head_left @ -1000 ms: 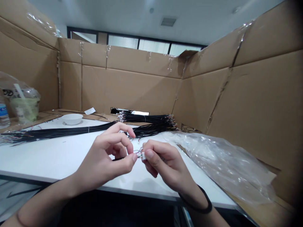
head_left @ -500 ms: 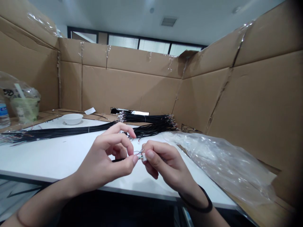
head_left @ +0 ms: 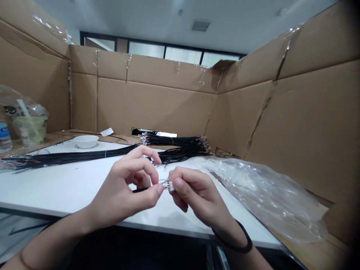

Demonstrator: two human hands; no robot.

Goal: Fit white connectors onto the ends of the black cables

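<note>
Between thumb and index fingertip, my left hand (head_left: 129,183) pinches the thin coloured wires (head_left: 165,184) at the end of a black cable (head_left: 139,190). Its other fingers are raised and curved. A small white connector (head_left: 171,186) sits in the closed fingertips of my right hand (head_left: 194,189), which wears a black band at the wrist. Some of the wires run from the left fingertips to the connector. One loose wire arcs just above it. Both hands are held above the front part of the white table (head_left: 70,187). How far each wire sits inside the connector is too small to tell.
Bundles of black cables (head_left: 174,141) lie at the back, and a long cable bundle (head_left: 75,157) on the left. A white bowl (head_left: 86,141), a lidded cup (head_left: 29,129) and a bottle (head_left: 4,135) stand left. Clear plastic sheeting (head_left: 261,191) lies right. Cardboard walls (head_left: 157,101) surround the table.
The white connector has turned very slightly in my right fingertips. Both hands keep nearly the same place and grip.
</note>
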